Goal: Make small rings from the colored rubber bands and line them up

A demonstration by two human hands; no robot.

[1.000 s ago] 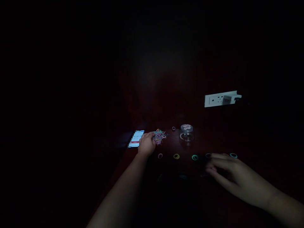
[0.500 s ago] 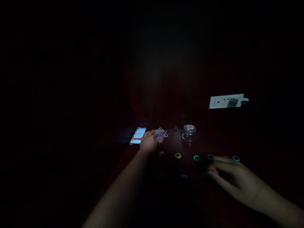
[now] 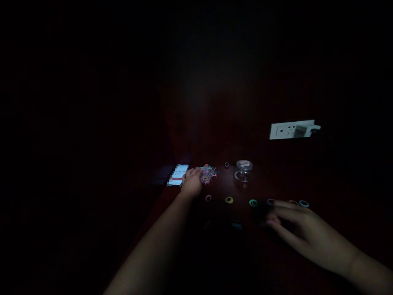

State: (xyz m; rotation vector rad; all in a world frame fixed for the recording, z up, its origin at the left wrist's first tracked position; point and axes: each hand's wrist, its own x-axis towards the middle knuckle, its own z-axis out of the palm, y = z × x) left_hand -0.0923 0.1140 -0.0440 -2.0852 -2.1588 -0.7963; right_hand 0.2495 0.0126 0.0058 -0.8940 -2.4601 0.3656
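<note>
My left hand [image 3: 192,182] rests at the left side of a pile of small multicoloured elastic hair bands [image 3: 209,173], fingers stretched forward onto it. Lower right, my right hand [image 3: 299,227] hovers low over the dark table with thumb and fingertips pressed together; anything between them is hidden in shadow. Near it runs a row of bands: a pink one [image 3: 208,198], yellow ones [image 3: 229,200], green ones [image 3: 253,203], a purple one [image 3: 270,202], an orange one [image 3: 293,202] and a blue one [image 3: 303,203]. Dim blue bands [image 3: 236,224] lie nearer to me.
A lit phone [image 3: 178,175] lies left of the pile. A clear lidded jar [image 3: 244,172] stands behind the row, with a small dark ring-shaped item [image 3: 226,165] to its left. A wall socket [image 3: 291,130] with a plug is at the back right. Much is dark.
Both hands stay nearly where they were, the left on the pile and the right with fingertips together. The whole view has shifted very slightly.
</note>
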